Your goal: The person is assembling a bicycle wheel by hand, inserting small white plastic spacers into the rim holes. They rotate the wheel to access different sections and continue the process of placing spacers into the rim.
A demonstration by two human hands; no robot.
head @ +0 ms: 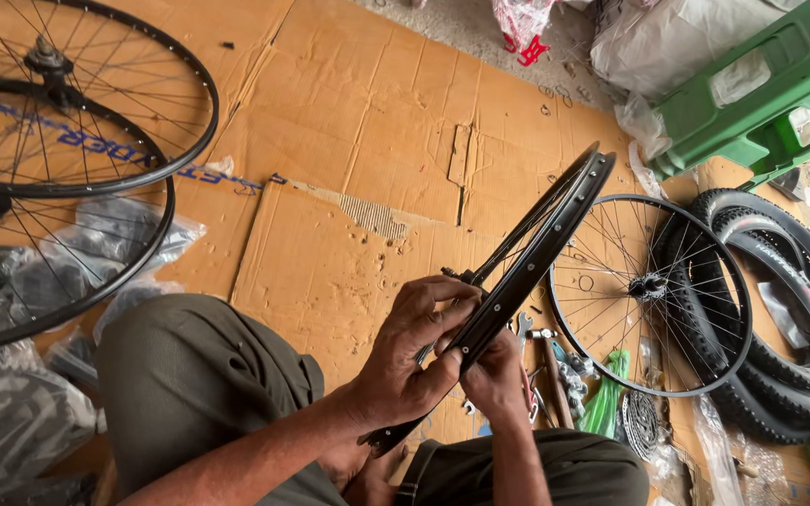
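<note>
Got the black bicycle rim (536, 245) tilted up edge-on over my lap, left hand (414, 351) wrapped around its lower edge, right hand (499, 375) gripping just underneath, cardboard floor (349, 141) below.

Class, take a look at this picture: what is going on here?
A person sits on flattened cardboard and holds a black bicycle wheel rim edge-on over their lap. The left hand grips the rim's lower part, fingers pressed near the spokes, while the right hand supports it from beneath. Two spoked wheels lie to the left, another wheel and black tyres to the right, with small tools beside the knee and a green stool beyond.
</note>
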